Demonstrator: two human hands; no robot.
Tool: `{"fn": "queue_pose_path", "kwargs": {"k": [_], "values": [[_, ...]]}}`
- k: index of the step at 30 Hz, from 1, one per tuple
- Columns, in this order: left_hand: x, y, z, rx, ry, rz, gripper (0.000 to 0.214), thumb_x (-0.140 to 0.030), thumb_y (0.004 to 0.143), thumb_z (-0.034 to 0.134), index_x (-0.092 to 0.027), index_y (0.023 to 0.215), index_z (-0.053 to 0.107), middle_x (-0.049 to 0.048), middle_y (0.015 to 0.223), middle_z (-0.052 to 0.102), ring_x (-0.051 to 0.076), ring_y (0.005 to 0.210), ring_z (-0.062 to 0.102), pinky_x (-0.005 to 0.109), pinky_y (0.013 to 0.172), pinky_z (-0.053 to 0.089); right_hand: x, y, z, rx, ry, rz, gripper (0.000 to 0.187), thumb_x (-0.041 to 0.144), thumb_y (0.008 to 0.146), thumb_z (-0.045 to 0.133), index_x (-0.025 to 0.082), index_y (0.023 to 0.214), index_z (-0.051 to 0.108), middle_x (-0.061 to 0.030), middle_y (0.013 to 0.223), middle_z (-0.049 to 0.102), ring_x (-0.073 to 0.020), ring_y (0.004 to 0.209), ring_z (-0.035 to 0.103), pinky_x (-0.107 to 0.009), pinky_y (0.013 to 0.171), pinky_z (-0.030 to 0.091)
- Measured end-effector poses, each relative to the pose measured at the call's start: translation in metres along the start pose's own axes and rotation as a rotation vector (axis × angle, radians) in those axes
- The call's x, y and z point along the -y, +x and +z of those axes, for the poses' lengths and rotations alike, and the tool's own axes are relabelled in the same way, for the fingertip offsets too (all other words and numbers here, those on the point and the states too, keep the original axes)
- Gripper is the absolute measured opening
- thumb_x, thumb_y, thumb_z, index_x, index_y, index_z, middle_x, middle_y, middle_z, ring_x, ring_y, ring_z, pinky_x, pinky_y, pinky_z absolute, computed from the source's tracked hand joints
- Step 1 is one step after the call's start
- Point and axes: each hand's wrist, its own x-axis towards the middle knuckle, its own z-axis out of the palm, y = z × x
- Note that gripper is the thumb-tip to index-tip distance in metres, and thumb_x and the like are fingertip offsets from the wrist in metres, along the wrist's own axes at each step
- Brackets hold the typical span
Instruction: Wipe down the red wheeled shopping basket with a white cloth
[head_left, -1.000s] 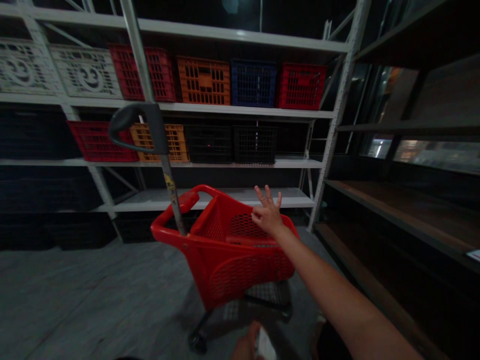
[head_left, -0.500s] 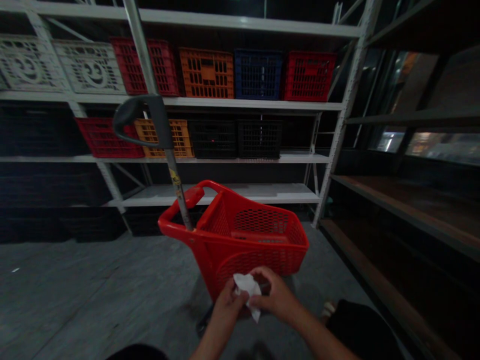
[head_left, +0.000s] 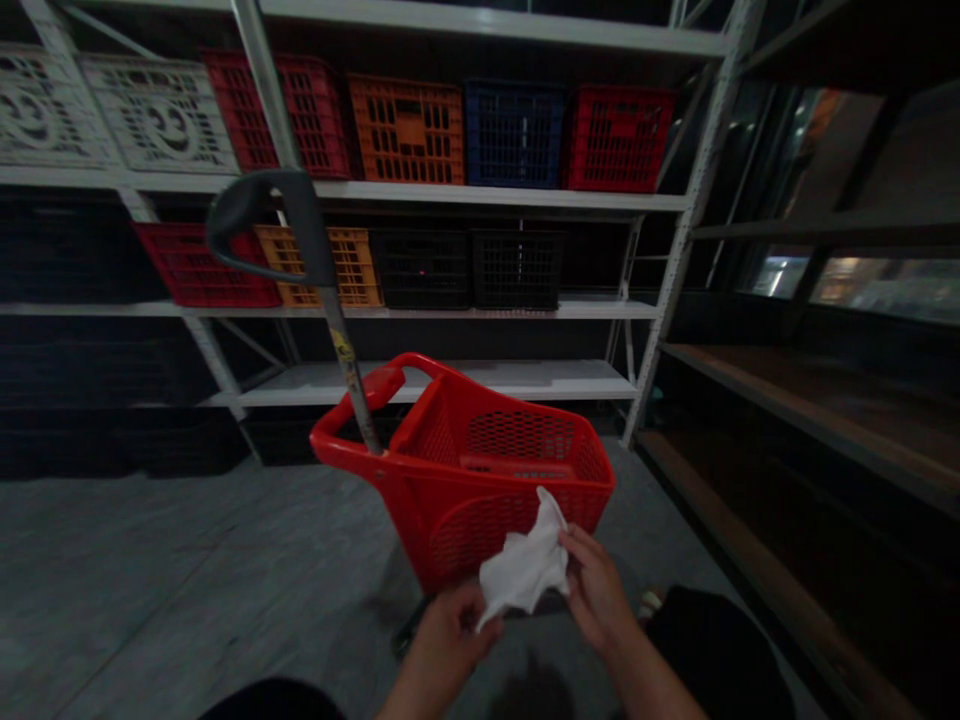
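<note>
A thin white tissue [head_left: 526, 566] is stretched partly open between my two hands. My left hand [head_left: 452, 630] pinches its lower left corner, and my right hand [head_left: 596, 580] grips its right edge. Just beyond them stands a red plastic shopping cart [head_left: 480, 490] with mesh sides, its basket pointing right. A metal pole with a grey loop handle [head_left: 304, 235] rises in front of the cart's push bar and runs out of the top of the view.
Behind the cart, a white metal rack [head_left: 495, 195] carries plastic crates, among them an orange crate [head_left: 407, 130] and a blue crate [head_left: 514, 133]. Dark shelving [head_left: 795, 400] lines the right side. Grey concrete floor [head_left: 165, 570] extends to the left.
The crumpled tissue has been spread out wider. My right hand has moved right and my left hand slightly down and left. The view has shifted slightly.
</note>
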Motion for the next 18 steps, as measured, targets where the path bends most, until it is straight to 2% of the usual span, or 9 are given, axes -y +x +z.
{"fn": "queue_pose_path", "kwargs": {"k": [3, 4, 6, 8, 9, 11, 14, 16, 18], "values": [[-0.001, -0.005, -0.018, 0.124, 0.085, 0.038, 0.014, -0.023, 0.058, 0.059, -0.016, 0.053, 0.048, -0.0054, 0.053, 0.044, 0.008, 0.055, 0.041, 0.019, 0.051, 0.03, 0.004, -0.001, 0.001, -0.015, 0.004, -0.008, 0.022, 0.035, 0.061, 0.068, 0.018, 0.069, 0.057, 0.0014, 0.063, 0.059, -0.0144, 0.06, 0.056, -0.025, 0.059, 0.044], [0.0, -0.007, -0.025, 0.173, 0.069, 0.056, 0.011, -0.022, 0.055, 0.062, -0.016, 0.058, 0.053, -0.0045, 0.058, 0.049, 0.009, 0.06, 0.044, 0.019, 0.055, 0.032, 0.004, -0.002, 0.002, -0.02, -0.003, -0.012, 0.022, 0.036, 0.062, 0.067, 0.018, 0.069, 0.057, 0.0014, 0.063, 0.059, -0.0148, 0.059, 0.056, -0.025, 0.059, 0.044], [0.003, -0.01, -0.034, 0.323, -0.1, 0.05, 0.031, -0.026, 0.052, 0.068, -0.018, 0.081, 0.06, -0.0008, 0.08, 0.058, 0.012, 0.073, 0.05, 0.021, 0.064, 0.037, 0.005, -0.003, 0.005, -0.015, -0.009, -0.012, 0.023, 0.038, 0.063, 0.066, 0.019, 0.072, 0.057, 0.0011, 0.065, 0.06, -0.0156, 0.061, 0.057, -0.026, 0.059, 0.044], [0.008, -0.012, -0.036, 0.473, -0.404, -0.027, 0.057, -0.042, 0.055, 0.068, -0.022, 0.106, 0.054, 0.0044, 0.102, 0.057, 0.016, 0.084, 0.053, 0.027, 0.072, 0.04, 0.003, -0.005, 0.008, 0.027, -0.02, 0.003, 0.024, 0.04, 0.065, 0.064, 0.02, 0.077, 0.058, 0.0004, 0.07, 0.062, -0.0162, 0.064, 0.058, -0.027, 0.061, 0.044], [0.011, -0.012, -0.032, 0.503, -0.544, -0.067, 0.064, -0.05, 0.056, 0.065, -0.022, 0.112, 0.051, 0.0065, 0.105, 0.056, 0.017, 0.087, 0.054, 0.03, 0.075, 0.041, 0.002, -0.005, 0.009, 0.057, -0.034, 0.008, 0.024, 0.04, 0.067, 0.063, 0.02, 0.079, 0.057, 0.0003, 0.072, 0.062, -0.016, 0.066, 0.058, -0.027, 0.062, 0.044], [0.016, -0.009, -0.019, 0.446, -0.698, -0.104, 0.07, -0.059, 0.057, 0.061, -0.017, 0.112, 0.051, 0.0087, 0.098, 0.059, 0.019, 0.085, 0.055, 0.033, 0.078, 0.041, -0.003, -0.005, 0.01, 0.127, -0.116, 0.009, 0.025, 0.043, 0.07, 0.059, 0.02, 0.08, 0.056, 0.001, 0.071, 0.06, -0.0145, 0.064, 0.056, -0.025, 0.06, 0.043], [0.021, 0.002, 0.002, 0.221, -0.637, -0.112, 0.064, -0.057, 0.054, 0.064, -0.012, 0.1, 0.058, 0.0085, 0.085, 0.063, 0.02, 0.079, 0.056, 0.032, 0.075, 0.043, -0.012, -0.003, 0.007, 0.194, -0.411, -0.083, 0.027, 0.046, 0.073, 0.055, 0.018, 0.074, 0.055, 0.0025, 0.065, 0.056, -0.0124, 0.061, 0.051, -0.021, 0.057, 0.04], [0.022, 0.007, 0.005, 0.061, -0.547, -0.071, 0.056, -0.052, 0.059, 0.063, -0.013, 0.098, 0.058, 0.0079, 0.088, 0.063, 0.021, 0.084, 0.055, 0.032, 0.077, 0.042, -0.016, -0.003, 0.004, 0.22, -0.573, -0.165, 0.027, 0.045, 0.075, 0.053, 0.018, 0.075, 0.056, 0.0018, 0.068, 0.056, -0.0128, 0.065, 0.051, -0.022, 0.06, 0.04], [0.023, 0.009, -0.003, -0.06, -0.487, 0.01, 0.05, -0.047, 0.063, 0.061, -0.017, 0.103, 0.056, 0.0056, 0.093, 0.061, 0.02, 0.091, 0.052, 0.03, 0.081, 0.041, -0.018, -0.004, 0.001, 0.3, -0.596, -0.17, 0.022, 0.04, 0.076, 0.053, 0.018, 0.079, 0.058, 0.001, 0.073, 0.058, -0.0134, 0.07, 0.052, -0.023, 0.065, 0.04]]}}
